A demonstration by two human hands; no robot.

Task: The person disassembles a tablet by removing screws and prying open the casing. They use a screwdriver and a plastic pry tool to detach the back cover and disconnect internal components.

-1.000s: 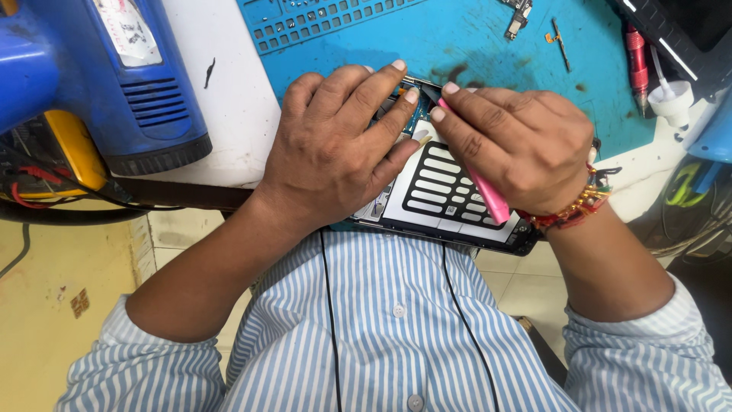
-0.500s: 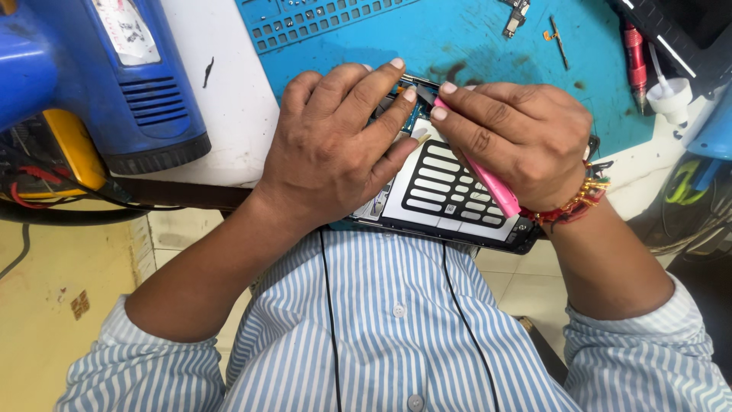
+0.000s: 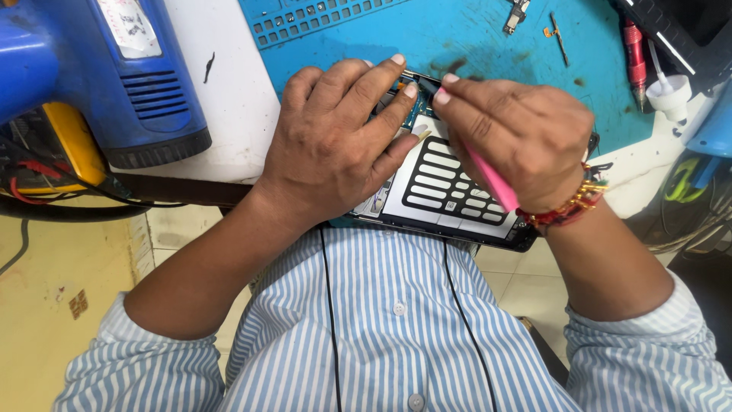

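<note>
Pale rectangular label (image 3: 126, 27) on blue heat gun (image 3: 107, 76), top left. Small white sticker (image 3: 450, 205) on opened device's (image 3: 450, 191) inner plate.
</note>
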